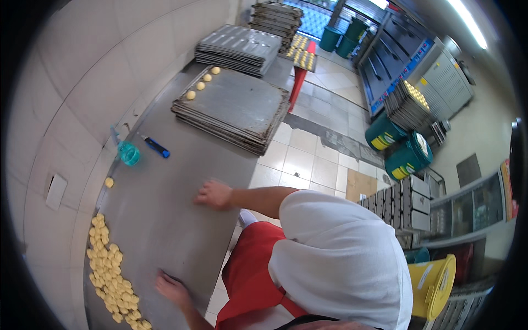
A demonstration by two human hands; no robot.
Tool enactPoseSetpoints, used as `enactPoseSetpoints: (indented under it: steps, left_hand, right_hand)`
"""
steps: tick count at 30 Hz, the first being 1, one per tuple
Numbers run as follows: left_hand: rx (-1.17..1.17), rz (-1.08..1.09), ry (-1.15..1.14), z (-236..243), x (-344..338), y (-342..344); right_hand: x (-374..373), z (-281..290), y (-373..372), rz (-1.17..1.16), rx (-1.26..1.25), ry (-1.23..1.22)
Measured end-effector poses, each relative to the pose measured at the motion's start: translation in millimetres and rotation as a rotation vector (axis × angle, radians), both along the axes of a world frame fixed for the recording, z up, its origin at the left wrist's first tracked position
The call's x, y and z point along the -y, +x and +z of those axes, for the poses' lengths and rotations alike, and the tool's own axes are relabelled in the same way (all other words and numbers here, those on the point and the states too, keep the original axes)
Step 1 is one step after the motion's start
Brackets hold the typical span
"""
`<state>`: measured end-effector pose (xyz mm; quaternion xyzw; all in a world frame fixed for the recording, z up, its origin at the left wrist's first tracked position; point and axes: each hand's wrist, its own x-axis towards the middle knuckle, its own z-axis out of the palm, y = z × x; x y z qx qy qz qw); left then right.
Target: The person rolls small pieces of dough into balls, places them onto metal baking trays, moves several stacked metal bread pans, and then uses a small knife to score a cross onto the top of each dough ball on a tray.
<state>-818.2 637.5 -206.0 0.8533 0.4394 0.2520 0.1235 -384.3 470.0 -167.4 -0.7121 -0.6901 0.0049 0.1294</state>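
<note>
My right hand (215, 196) is palm-down on the grey metal table (148, 220), blurred, with its fingers curled in. Lower in the view, my left hand (172, 287) rests on the same table, also cupped downward. Whatever lies under either palm is hidden. Left of my left hand, a heap of small yellow dough pieces (113, 275) runs along the wall. A single dough ball (109, 182) sits apart above the heap. Beyond my right hand, several round dough balls (200, 86) stand in a row along the left edge of the top baking tray (242, 104).
A teal cup (128, 153) and a blue-and-black cutter knife (157, 147) lie near the wall. More stacked trays (239, 47) fill the table's far end. Behind stand filled trays (301, 52), a deck oven (388, 55), green bins (408, 157) and a yellow bucket (432, 286).
</note>
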Motion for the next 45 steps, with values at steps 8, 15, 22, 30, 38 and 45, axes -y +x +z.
enactPoseSetpoints:
  steps: [8,15,22,30,38,45]
  left_hand:
    - [-0.192,-0.141,-0.152,41.4,-9.5,104.7]
    - [-0.088,-0.107,-0.051,14.1,37.1,40.1]
    - [-0.14,-0.187,-0.19,45.9,-14.6,122.8]
    - [0.059,-0.082,-0.056,25.7,45.6,75.1]
    - [0.061,-0.235,0.048,20.9,-25.9,111.2]
    - [0.061,-0.287,0.092,32.8,38.8,124.7]
  right_hand:
    - [-45.9,12.1,-61.9,0.186,-0.046,-0.022]
    - [20.4,-29.9,-44.5,-0.015,-0.107,0.197]
    - [-45.9,-4.2,-67.6,0.115,-0.113,0.089]
    - [3.0,-7.8,-62.2,0.075,-0.196,0.212]
    - [-50.2,-7.0,-33.4,0.158,-0.2,0.249]
    - [-11.2,-6.6,-87.6,0.09,-0.241,0.161]
